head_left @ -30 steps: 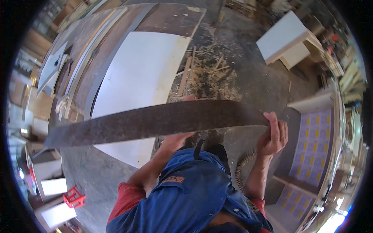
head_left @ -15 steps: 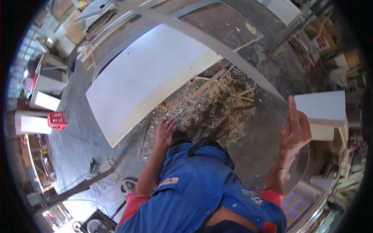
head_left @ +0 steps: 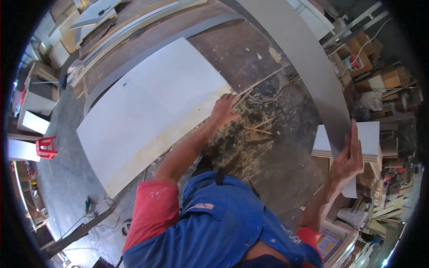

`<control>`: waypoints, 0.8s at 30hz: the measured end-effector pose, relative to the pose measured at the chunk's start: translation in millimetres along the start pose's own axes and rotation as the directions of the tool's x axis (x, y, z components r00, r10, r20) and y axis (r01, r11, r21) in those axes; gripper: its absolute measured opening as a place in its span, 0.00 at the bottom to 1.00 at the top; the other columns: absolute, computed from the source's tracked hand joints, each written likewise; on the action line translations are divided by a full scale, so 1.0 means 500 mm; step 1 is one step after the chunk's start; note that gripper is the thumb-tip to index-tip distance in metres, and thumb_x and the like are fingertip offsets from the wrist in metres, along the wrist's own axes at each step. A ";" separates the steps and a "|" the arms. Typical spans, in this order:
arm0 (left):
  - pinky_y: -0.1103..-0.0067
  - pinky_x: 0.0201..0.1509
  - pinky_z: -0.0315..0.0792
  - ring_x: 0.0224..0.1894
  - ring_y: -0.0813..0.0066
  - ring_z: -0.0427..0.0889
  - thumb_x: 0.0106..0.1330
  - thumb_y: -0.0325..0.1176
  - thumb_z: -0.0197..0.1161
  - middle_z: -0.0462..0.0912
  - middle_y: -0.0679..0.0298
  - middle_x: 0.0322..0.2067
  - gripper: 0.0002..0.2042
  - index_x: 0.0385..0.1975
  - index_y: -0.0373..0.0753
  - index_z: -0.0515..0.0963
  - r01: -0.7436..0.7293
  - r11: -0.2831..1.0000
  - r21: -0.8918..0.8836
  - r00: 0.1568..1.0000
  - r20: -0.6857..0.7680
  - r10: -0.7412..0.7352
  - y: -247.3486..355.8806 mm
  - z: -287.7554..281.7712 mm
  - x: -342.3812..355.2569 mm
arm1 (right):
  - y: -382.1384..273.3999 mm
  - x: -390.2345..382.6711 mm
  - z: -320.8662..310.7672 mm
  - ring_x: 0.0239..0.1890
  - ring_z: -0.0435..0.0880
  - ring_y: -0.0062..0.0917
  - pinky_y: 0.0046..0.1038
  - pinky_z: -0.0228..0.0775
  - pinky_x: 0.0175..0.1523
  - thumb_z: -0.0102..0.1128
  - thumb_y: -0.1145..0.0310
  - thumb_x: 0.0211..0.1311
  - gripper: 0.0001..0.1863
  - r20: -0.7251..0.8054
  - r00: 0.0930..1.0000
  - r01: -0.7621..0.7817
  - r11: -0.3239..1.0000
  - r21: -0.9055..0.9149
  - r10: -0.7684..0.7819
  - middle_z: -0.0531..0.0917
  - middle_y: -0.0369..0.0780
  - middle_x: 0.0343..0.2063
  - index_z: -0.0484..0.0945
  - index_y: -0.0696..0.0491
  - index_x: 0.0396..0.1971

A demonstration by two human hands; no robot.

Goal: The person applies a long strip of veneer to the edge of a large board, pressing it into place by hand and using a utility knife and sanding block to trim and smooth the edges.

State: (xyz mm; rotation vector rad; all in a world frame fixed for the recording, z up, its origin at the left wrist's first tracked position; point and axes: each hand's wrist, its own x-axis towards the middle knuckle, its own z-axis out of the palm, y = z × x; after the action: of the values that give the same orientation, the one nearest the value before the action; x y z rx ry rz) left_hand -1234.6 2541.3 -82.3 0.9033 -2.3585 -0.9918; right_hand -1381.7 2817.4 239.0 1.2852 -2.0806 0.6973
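Note:
A long grey strip [head_left: 319,76] runs from the top of the view down along my right side. My right hand [head_left: 347,156] grips it near its lower end, fingers pointing up along it. My left hand [head_left: 223,109] reaches out to the right end of the large white board [head_left: 147,107], over or touching its edge, thumb apart and fingers slightly bent. The board lies on a brown worktable surface [head_left: 228,53] that also carries other long strips [head_left: 129,35]. Whether my left hand touches the board is hard to tell.
Sawdust and wood scraps [head_left: 250,143] cover the floor before me. A white box-like cabinet [head_left: 371,134] stands at right, among stacked timber offcuts [head_left: 384,210]. A red plastic stool [head_left: 47,147] is at left. Cables [head_left: 89,205] lie on the floor at lower left.
The long strip has swung from crosswise in front of me to lengthwise at my right. My left hand has let go of it and moved forward to the white board's edge.

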 end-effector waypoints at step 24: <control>0.69 0.70 0.61 0.61 0.61 0.76 0.74 0.46 0.54 0.82 0.56 0.55 0.24 0.63 0.37 0.72 0.124 0.382 -0.916 0.887 -0.071 -0.457 0.107 -0.116 -0.005 | 0.094 0.014 0.217 0.49 0.85 0.28 0.30 0.76 0.53 0.52 0.80 0.71 0.19 0.179 0.984 -0.107 0.855 0.507 0.017 0.85 0.47 0.51 0.77 0.61 0.59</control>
State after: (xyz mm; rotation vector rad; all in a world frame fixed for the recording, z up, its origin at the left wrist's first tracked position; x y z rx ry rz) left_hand -1220.1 2544.5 -4.9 0.9072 -1.0391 -1.8212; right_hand -1449.4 2756.5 163.2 1.6121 -2.1560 1.2830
